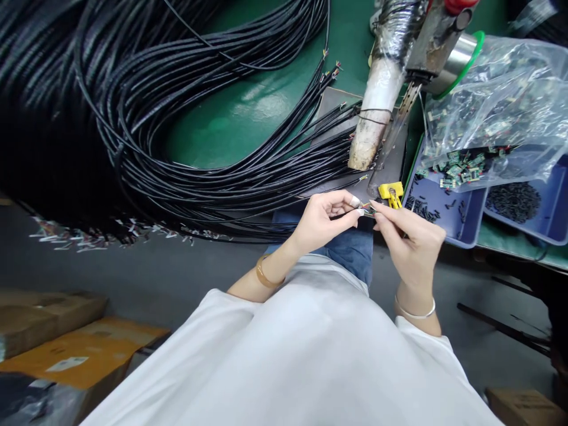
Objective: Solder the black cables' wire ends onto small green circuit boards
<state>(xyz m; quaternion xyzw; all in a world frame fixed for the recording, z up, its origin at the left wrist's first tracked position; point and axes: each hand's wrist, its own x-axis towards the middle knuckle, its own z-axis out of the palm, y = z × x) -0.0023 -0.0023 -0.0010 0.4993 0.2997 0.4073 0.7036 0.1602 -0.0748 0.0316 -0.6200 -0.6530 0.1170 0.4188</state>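
My left hand [326, 218] pinches the thin coloured wires [365, 207] at a cable end between thumb and fingers. Close against it, my right hand [408, 234] is closed on a tiny part, seemingly a small circuit board [373, 212], mostly covered by the fingertips. Both sets of fingertips nearly meet at the bench edge. A yellow clip [391, 192] sits just beyond my right fingers. Many black cables [248, 183] run in from the left, with bared ends lying on a grey board [337, 106] past my hands.
A soldering tool [410, 97] points down beside a stained white tube [370, 130] and a solder spool [457, 65]. Purple trays [473, 222] on the right hold small black parts [515, 201] and green circuit boards [461, 168] under a plastic bag [510, 89]. Cardboard boxes [84, 349] stand lower left.
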